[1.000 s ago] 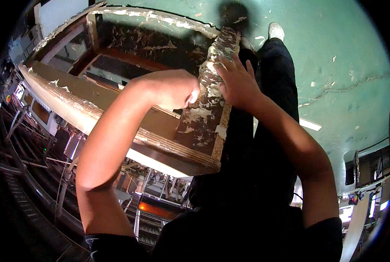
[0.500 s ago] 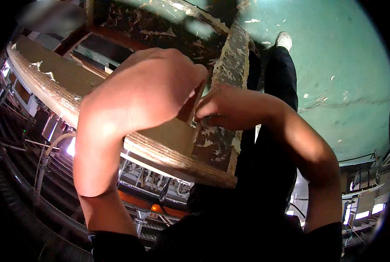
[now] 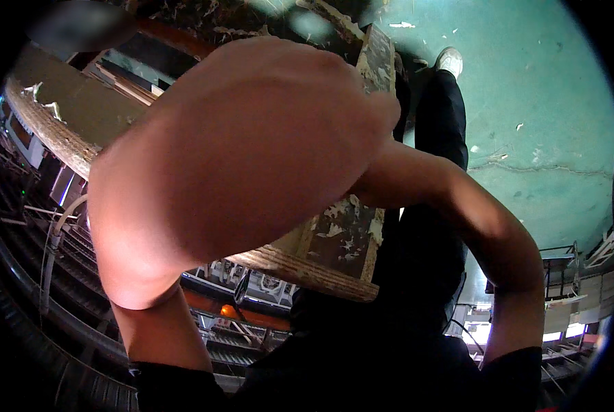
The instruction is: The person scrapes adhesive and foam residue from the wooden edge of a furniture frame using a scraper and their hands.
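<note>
My left hand (image 3: pixel 273 130) is raised close to the camera, its back turned up. It spreads over much of the wooden piece beneath, and its fingers are curled out of sight. Just below and behind it, my right hand (image 3: pixel 382 175) reaches in from the right; its fingers are hidden by the left one. Under both hands lies a dark, glue-spattered wooden board (image 3: pixel 338 237). It joins a thick layered plywood edge (image 3: pixel 300 271) that curves along the near side. Whatever lies between the hands cannot be seen.
Thin wooden strips (image 3: pixel 125 86) lie inside the wooden structure at the left. The green floor (image 3: pixel 527 103) on the right has scraps and a crack. Metal rollers (image 3: pixel 53 275) and machinery with an orange lamp (image 3: pixel 229 311) stand lower left. My white shoe (image 3: pixel 449 62) shows at the top.
My left hand has risen nearer the camera and moved right, now covering the right hand's fingers. The thin reddish-brown piece seen between the hands earlier is hidden.
</note>
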`<state>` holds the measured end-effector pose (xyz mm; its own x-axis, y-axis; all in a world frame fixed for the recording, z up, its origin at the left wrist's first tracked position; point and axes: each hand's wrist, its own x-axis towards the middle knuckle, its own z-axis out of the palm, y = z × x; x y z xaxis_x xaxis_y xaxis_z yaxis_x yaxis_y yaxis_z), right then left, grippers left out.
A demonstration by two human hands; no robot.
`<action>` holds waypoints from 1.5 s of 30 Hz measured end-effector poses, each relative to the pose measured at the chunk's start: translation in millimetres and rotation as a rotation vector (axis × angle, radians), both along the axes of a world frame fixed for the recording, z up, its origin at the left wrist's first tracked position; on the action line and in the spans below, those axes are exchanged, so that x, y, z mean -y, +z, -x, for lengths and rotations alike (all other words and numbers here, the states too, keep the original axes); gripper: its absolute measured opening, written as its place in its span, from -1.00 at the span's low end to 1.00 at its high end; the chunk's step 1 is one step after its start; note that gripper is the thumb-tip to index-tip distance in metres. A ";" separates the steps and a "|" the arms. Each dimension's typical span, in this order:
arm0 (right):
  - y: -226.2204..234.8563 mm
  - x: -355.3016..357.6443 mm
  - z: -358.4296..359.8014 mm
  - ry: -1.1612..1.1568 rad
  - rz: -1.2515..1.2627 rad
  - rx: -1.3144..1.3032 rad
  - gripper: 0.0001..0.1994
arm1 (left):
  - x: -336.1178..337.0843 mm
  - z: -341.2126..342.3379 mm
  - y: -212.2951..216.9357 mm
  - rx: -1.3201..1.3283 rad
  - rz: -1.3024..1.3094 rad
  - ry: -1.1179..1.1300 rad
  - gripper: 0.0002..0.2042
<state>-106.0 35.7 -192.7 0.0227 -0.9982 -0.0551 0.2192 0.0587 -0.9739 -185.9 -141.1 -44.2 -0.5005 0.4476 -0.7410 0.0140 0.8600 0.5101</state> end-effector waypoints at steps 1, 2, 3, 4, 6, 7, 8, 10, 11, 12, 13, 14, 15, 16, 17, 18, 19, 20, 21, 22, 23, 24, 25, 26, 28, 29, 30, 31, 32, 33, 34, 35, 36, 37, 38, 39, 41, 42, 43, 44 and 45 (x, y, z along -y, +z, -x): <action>-0.2 0.5 -0.2 0.006 0.009 0.032 -0.59 | -1.9 2.0 2.4 0.015 0.017 -0.010 -0.80; -1.1 2.1 0.1 -0.001 0.026 0.067 -0.58 | -3.7 2.3 3.3 0.018 0.024 -0.011 -0.80; -0.3 2.3 1.3 -0.001 0.027 0.100 -0.57 | -3.7 1.5 0.1 0.005 0.020 -0.012 -0.79; 0.2 4.2 2.2 0.000 0.027 0.133 -0.57 | -3.0 -0.5 -2.4 -0.009 0.015 -0.013 -0.79; 3.5 3.1 7.7 0.015 0.003 0.185 -0.58 | 1.2 -4.5 -13.7 -0.067 -0.024 -0.006 -0.78; 4.9 2.5 10.5 0.021 -0.006 0.205 -0.58 | 3.9 -5.0 -15.2 -0.096 -0.059 0.008 -0.77; 6.0 -1.6 16.2 0.024 -0.007 0.212 -0.59 | 7.8 -4.8 -14.4 -0.124 -0.125 0.047 -0.77; 6.8 -0.1 16.1 0.050 -0.025 0.184 -0.61 | 7.5 -5.0 -9.7 -0.103 -0.116 0.063 -0.76; 6.8 2.0 13.5 0.074 -0.040 0.147 -0.62 | 1.6 -5.1 0.1 -0.055 -0.038 0.038 -0.75; 6.9 3.5 10.9 0.066 -0.038 0.109 -0.62 | 0.7 -4.4 0.5 -0.034 -0.011 0.012 -0.75; 6.9 3.4 8.8 0.058 -0.036 0.071 -0.63 | 0.0 -3.4 0.6 -0.012 0.016 -0.016 -0.75; 8.3 0.5 7.9 0.019 -0.018 0.030 -0.63 | 3.6 -2.5 -8.6 -0.018 -0.006 -0.045 -0.75; 8.7 2.0 5.0 -0.019 -0.001 -0.010 -0.63 | 4.1 -1.4 -8.5 0.009 -0.024 -0.013 -0.74; 9.1 2.7 3.6 -0.008 -0.026 0.075 -0.64 | 6.0 -2.2 -10.5 0.036 -0.042 0.019 -0.74; 9.8 6.3 1.1 0.004 -0.050 0.160 -0.65 | 8.0 -2.0 -4.8 0.095 -0.055 0.112 -0.74; 9.7 7.2 2.0 0.004 -0.049 0.178 -0.66 | 9.1 -3.8 -4.6 0.087 -0.060 0.114 -0.75; 10.2 7.8 3.4 0.004 -0.047 0.196 -0.66 | 10.0 -5.7 -4.9 0.078 -0.065 0.116 -0.75; 12.1 3.8 8.0 -0.009 -0.020 0.146 -0.66 | 9.3 -9.0 -10.9 0.003 -0.062 0.026 -0.75; 10.6 3.1 12.3 0.037 -0.006 0.098 -0.66 | 10.6 -10.0 -11.7 -0.044 -0.049 -0.051 -0.75; 10.6 0.8 15.7 0.083 0.010 0.049 -0.66 | 11.3 -11.1 -12.7 -0.094 -0.035 -0.126 -0.76; 6.5 2.0 18.2 0.188 0.012 0.002 -0.66 | 12.5 -11.0 -11.8 -0.115 -0.011 -0.188 -0.77; 4.9 3.0 16.9 0.204 0.019 -0.016 -0.65 | 12.9 -11.0 -10.7 -0.085 -0.013 -0.149 -0.77; 3.2 3.9 15.5 0.219 0.025 -0.033 -0.65 | 13.1 -10.2 -9.5 -0.056 -0.014 -0.109 -0.78; 3.9 6.8 7.6 0.147 0.034 -0.020 -0.64 | 12.3 -9.4 -4.2 0.025 -0.042 0.033 -0.79; 2.6 8.6 -0.1 0.043 0.023 0.037 -0.63 | 11.2 -7.4 -4.3 0.061 -0.065 0.094 -0.80; 1.8 9.1 -2.4 0.011 0.005 0.081 -0.63 | 10.8 -6.7 -9.2 0.016 -0.060 0.013 -0.80; 1.1 5.4 0.6 -0.033 -0.019 0.083 -0.63 | 10.4 -5.6 -9.1 0.029 -0.052 0.011 -0.80; 0.5 1.6 4.0 -0.077 -0.042 0.086 -0.63 | 9.9 -4.7 -9.2 0.042 -0.044 0.009 -0.80; 0.9 -12.8 21.7 -0.131 -0.067 0.048 -0.62 | 10.3 -3.7 -3.4 0.113 -0.030 0.088 -0.81; 0.9 -19.8 31.4 -0.238 -0.072 -0.002 -0.62 | 8.5 -3.9 -3.9 0.090 -0.028 0.065 -0.81; 0.9 -27.4 42.3 -0.172 -0.113 -0.045 -0.62 | 8.3 -4.9 -3.1 0.067 -0.025 0.043 -0.81; -2.3 -30.1 51.2 -0.160 -0.134 -0.101 -0.62 | 7.5 -5.7 -9.3 -0.053 -0.034 -0.081 -0.81; -3.5 -32.1 57.5 -0.144 -0.160 -0.164 -0.63 | 7.6 -7.1 -10.0 -0.117 -0.065 -0.085 -0.81; -1.3 -33.5 58.9 -0.196 -0.117 -0.135 -0.65 | 7.8 -8.7 -10.4 -0.183 -0.093 -0.090 -0.82; -0.4 -31.9 57.3 -0.196 -0.090 -0.120 -0.66 | 8.5 -11.1 -8.9 -0.187 -0.150 0.020 -0.82; 1.3 -28.4 52.1 -0.200 -0.074 -0.119 -0.66 | 9.9 -13.6 -10.1 -0.186 -0.169 0.053 -0.83; 2.7 -20.8 38.8 -0.210 -0.008 -0.069 -0.67 | 14.9 -18.3 -18.1 -0.182 -0.173 0.044 -0.85; 2.5 -17.7 32.5 -0.155 -0.003 -0.045 -0.67 | 18.3 -19.3 -24.6 -0.178 -0.155 0.000 -0.86; 1.8 -14.5 26.2 -0.123 0.028 -0.037 -0.66 | 21.6 -20.7 -29.3 -0.093 -0.096 -0.025 -0.87; 1.2 -11.7 20.4 -0.091 0.058 -0.029 -0.66 | 24.5 -21.3 -33.5 -0.148 -0.143 -0.040 -0.87; -2.0 -7.5 15.8 -0.114 0.172 -0.148 -0.65 | 26.9 -21.8 -36.0 -0.119 -0.149 -0.033 -0.88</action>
